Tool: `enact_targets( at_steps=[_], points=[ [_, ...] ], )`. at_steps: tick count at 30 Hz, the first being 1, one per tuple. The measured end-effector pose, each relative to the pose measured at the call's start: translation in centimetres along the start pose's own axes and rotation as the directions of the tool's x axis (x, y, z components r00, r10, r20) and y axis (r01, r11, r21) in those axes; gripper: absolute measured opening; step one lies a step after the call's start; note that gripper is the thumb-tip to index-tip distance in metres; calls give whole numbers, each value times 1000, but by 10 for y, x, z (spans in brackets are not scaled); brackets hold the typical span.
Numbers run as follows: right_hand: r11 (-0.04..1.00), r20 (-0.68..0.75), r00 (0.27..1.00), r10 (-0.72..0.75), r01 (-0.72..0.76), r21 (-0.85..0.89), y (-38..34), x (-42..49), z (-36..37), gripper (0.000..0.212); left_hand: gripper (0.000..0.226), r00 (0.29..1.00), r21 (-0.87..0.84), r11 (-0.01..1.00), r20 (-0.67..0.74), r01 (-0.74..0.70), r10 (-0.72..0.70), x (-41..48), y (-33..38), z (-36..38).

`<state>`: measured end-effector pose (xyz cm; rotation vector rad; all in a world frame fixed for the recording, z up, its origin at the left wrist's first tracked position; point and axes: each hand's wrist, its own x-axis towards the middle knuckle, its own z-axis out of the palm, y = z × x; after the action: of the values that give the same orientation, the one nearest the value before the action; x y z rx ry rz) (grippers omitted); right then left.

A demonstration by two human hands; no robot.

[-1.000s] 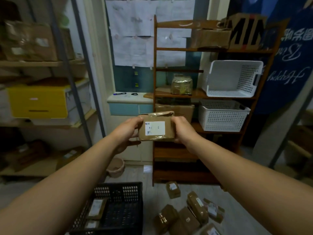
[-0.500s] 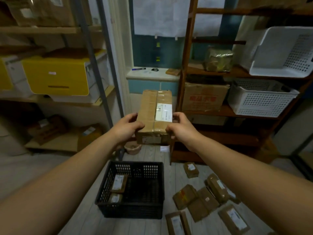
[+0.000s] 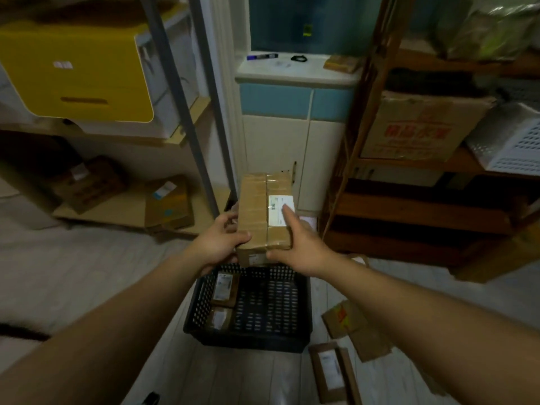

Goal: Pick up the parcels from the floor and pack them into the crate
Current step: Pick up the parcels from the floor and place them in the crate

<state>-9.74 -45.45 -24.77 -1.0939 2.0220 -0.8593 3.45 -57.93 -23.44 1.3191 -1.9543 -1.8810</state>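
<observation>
This is a cramped storeroom. A wooden shelf unit [image 3: 409,211] holds a printed carton [image 3: 420,127] and a white basket [image 3: 514,144], and a metal rack [image 3: 122,209] carries a yellow bin [image 3: 76,68]. Labelled brown parcels [image 3: 333,372] lie on the plank floor [image 3: 87,273] beside a black crate [image 3: 248,342].

Parcel [image 3: 253,213] lowered toward the crate [image 3: 251,343], tipped flat (label [image 3: 277,211] now upward), right hand [image 3: 301,247] reaching onto label

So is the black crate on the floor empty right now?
No, the black crate holds two labelled parcels lying one behind the other along its left side.
</observation>
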Motion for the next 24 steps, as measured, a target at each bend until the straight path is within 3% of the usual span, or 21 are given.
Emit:
enact_targets(
  at_steps=[8,12,19,24],
  points=[
    [976,15,987,157,-153,-156,53,76,107,92,78,973,239,963,222,-121,68,89,-82,-53],
    [968,27,982,186,-179,-174,126,114,172,91,70,957,539,812,281,-224,77,147,-170,-47],
    [961,115,973,199,-171,-219,295,188,288,93,79,956,624,755,295,-203,13,261,-355,-7],
    [942,186,953,240,-181,-284,391,233,356,91,82,943,804,554,318,-215,-95,341,-463,16]
  ],
)
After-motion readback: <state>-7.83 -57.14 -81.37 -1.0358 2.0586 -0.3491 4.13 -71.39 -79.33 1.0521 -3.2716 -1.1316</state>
